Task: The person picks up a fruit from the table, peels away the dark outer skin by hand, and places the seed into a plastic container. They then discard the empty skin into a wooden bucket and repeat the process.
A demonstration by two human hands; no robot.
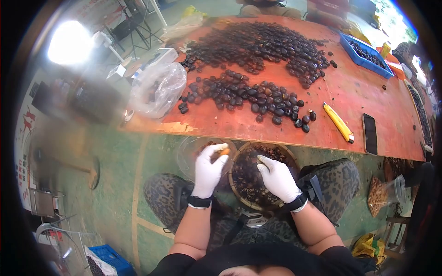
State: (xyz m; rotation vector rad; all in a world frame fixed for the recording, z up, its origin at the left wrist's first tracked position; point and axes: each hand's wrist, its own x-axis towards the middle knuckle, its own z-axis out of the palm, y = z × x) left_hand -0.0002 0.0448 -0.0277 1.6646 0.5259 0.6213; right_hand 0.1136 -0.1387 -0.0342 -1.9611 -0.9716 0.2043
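Observation:
My left hand (209, 169), in a white glove, pinches a small orange-brown nut kernel (224, 152) between thumb and fingertips. It is held above the rim of a clear plastic tub (184, 158). My right hand (277, 179), gloved too, hovers over a round woven basket (233, 183) of dark shell pieces. Its thumb and fingers are drawn together; whatever lies between them, if anything, is too small to make out. Dark, shiny nuts (271, 101) lie loose on the red table (221, 126) beyond my hands.
On the table are a yellow utility knife (338, 122), a black phone (369, 133), a clear plastic bag (159, 89) and a blue tray (384, 71) of dark nuts. People sit across the table. A bag of brown kernels (377, 195) stands on the floor at right.

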